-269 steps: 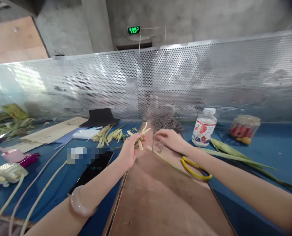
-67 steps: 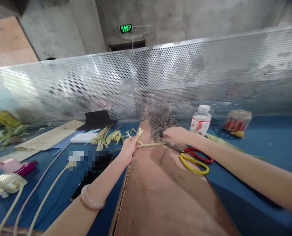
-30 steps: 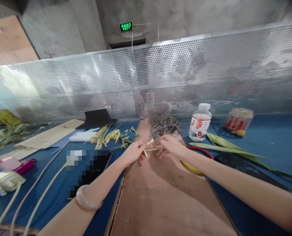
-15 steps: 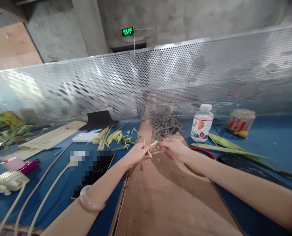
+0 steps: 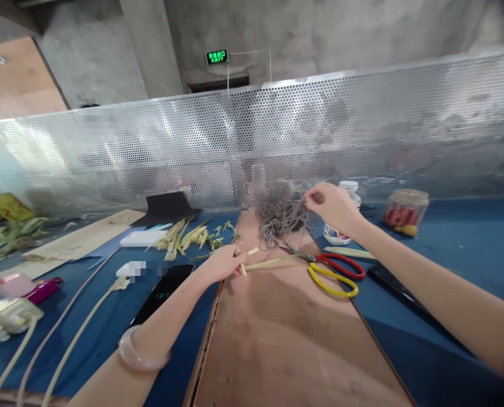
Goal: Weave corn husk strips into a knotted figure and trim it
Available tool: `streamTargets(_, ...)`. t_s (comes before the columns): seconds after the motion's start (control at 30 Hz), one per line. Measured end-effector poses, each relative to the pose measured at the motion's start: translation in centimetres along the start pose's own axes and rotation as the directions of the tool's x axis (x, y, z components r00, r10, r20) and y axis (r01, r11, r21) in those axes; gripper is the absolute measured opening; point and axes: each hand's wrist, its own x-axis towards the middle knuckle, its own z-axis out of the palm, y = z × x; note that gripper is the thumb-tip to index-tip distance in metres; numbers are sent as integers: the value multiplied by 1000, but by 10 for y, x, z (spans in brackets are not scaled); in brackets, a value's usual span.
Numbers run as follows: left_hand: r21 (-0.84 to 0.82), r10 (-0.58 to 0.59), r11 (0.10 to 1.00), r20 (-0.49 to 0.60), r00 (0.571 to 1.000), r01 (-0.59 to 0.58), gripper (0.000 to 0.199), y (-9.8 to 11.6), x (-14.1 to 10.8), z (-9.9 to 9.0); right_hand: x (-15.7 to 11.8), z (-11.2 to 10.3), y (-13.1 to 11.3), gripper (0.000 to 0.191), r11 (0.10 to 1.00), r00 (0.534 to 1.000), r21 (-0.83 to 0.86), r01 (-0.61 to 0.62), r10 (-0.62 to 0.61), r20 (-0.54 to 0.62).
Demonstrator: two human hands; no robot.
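Note:
Over the left edge of the wooden board [image 5: 277, 350], my left hand [image 5: 223, 263] is closed on a pale husk strip [image 5: 273, 262]. The strip's long end reaches right across the board, and short ends stick out around the fingertips. My right hand [image 5: 332, 206] is raised with its fingers pinched together, beside a heap of grey yarn [image 5: 279, 217] and in front of a clear bottle [image 5: 337, 235]. Whether a thread is between those fingers cannot be seen. Scissors with one red and one yellow handle [image 5: 334, 282] lie on the board between the hands, blades toward the yarn.
Left on the blue table are a phone [image 5: 165, 291], dried plant pieces [image 5: 196, 236], a white case [image 5: 139, 238] and charging cables [image 5: 82, 333]. Right are a lidded jar [image 5: 405, 208] and a dark flat object [image 5: 398, 291]. A perforated metal screen [image 5: 184, 147] stands behind.
My right hand has left the strip and moved up and right toward the yarn and bottle, uncovering the scissors. My left hand keeps hold, shifted slightly left.

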Motion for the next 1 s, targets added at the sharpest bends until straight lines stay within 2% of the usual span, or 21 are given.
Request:
streamTargets(0.1, 79, 9, 997, -5, 1000, -8, 29, -3, -1, -4, 7, -12, 16, 15, 974, 984, -205, 93, -121, -129)
streamTargets(0.2, 163, 19, 987, -32, 999, -13, 30, -5, -2, -8, 14, -24, 32, 17, 965, 970, -240, 104, -152, -189)
streamTargets(0.27, 168, -7, 986, -30, 1000, 12, 30, -4, -3, -10, 17, -28, 33, 18, 973, 969, -214, 91, -136, -207)
streamTargets(0.33, 139, -38, 989, -11, 999, 39, 29, -2, -4, -10, 16, -28, 25, 17, 984, 981, -167, 63, -92, -173)
streamTargets(0.4, 108, -40, 993, -6, 999, 41, 28, 0, -4, -7, 13, -25, 10, 13, 993, 998, -114, 40, -46, -46)
streamTargets(0.47, 85, -2, 996, -50, 999, 6, 27, 3, -5, -3, 9, -24, -6, 9, 993, 996, -101, 68, -61, 66)
streamTargets(0.53, 18, 56, 998, -104, 993, -54, 28, 6, -6, 2, 5, -29, -21, 5, 994, 998, -99, 57, -56, 9)
streamTargets(0.6, -177, 86, 979, -98, 991, -103, 30, 11, -6, 7, 2, -39, -35, 4, 1000, 998, -8, 4, -4, -62)
streamTargets(0.67, -500, 66, 864, -1, 998, -57, 29, 16, -7, 12, -2, -52, -49, 5, 969, 997, 233, -81, 74, 39)
streamTargets(0.73, -734, 61, 678, 91, 994, 26, 27, 23, -10, 14, -6, -63, -63, 10, 822, 979, 543, -170, 77, 191)
streamTargets(0.8, -864, 85, 490, 182, 980, 118, 24, 28, -13, 15, -13, -67, -77, 12, 631, 964, 747, -211, 8, 266)
streamTargets(0.87, -915, 124, 343, 266, 956, 210, 23, 32, -17, 14, -23, -60, -89, 10, 527, 944, 809, -261, -38, 328)
streamTargets(0.93, -928, 157, 249, 321, 934, 277, 21, 34, -21, 13, -38, -45, -99, 5, 547, 871, 745, -382, -56, 488)
streamTargets(1.0, -927, 157, 209, 347, 925, 312, 20, 35, -23, 13, -57, -24, -107, 5, 680, 824, 617, -396, -34, 566)
